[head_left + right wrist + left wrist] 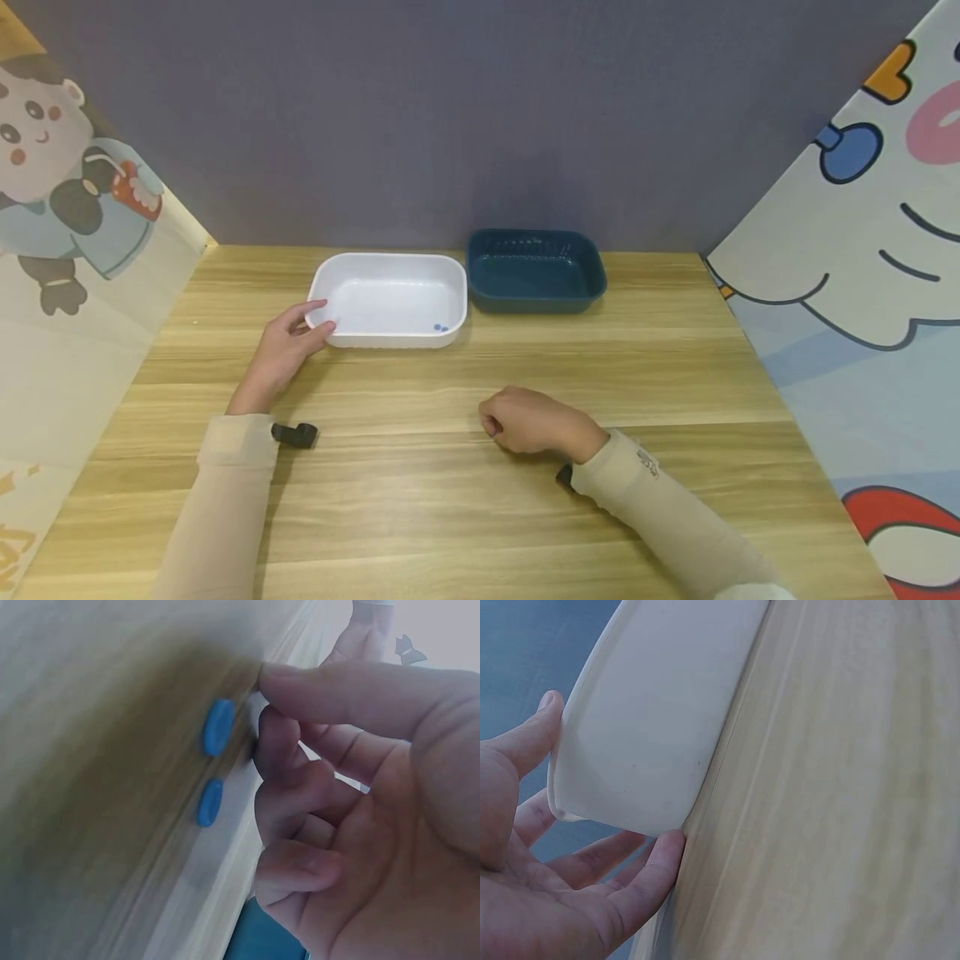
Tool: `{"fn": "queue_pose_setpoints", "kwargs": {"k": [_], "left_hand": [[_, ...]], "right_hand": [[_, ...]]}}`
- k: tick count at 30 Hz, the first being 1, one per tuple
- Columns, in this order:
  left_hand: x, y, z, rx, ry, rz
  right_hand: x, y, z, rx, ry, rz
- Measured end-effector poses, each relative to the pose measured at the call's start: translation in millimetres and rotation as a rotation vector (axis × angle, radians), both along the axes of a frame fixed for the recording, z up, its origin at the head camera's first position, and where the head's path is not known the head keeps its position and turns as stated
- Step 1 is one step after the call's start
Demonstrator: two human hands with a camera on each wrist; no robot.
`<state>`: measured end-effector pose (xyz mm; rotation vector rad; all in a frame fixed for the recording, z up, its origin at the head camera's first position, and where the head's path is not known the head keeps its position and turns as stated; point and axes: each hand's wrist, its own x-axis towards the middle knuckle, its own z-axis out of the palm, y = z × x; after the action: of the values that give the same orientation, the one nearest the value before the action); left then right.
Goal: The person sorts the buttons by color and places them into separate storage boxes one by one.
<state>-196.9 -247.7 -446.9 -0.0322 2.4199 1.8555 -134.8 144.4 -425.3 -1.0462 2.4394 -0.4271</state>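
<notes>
At the left end of the white dish (386, 340), my left hand (288, 340) grips the rim and wall. The left wrist view shows its thumb (544, 724) at the rim and its bent fingers against the end wall. Two small blue pieces (441, 327) lie in the dish's near right corner. My right hand (536, 421) is low over the table with its fingers curled, and no object shows between them. Just beside those fingertips, the right wrist view has one blue disc (218, 727) and another blue disc (210, 802) on the wood, which my hand mostly hides in the head view.
A dark teal dish (536, 304) stands to the right of the white one, against the grey back panel (480, 125). The wood-grain table (390, 517) lies between side walls printed with cartoon figures. Black wrist straps (295, 435) sit at the sleeves.
</notes>
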Motion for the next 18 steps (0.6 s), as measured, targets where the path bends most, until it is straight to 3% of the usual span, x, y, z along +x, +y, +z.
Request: {"fn": "queue_pose_setpoints", "kwargs": {"k": [7, 12, 18], "left_hand": [[0.2, -0.4, -0.4, -0.014, -0.004, -0.001], [1.2, 0.5, 0.8, 0.004, -0.008, -0.001], [0.6, 0.8, 0.7, 0.004, 0.0, -0.004]], "right_hand": [[-0.6, 1.5, -1.6, -0.023, 0.023, -0.011], [-3.8, 2.8, -3.1, -0.097, 0.029, -0.042], [-9.2, 3.8, -5.7, -0.251, -0.057, -0.143]]}}
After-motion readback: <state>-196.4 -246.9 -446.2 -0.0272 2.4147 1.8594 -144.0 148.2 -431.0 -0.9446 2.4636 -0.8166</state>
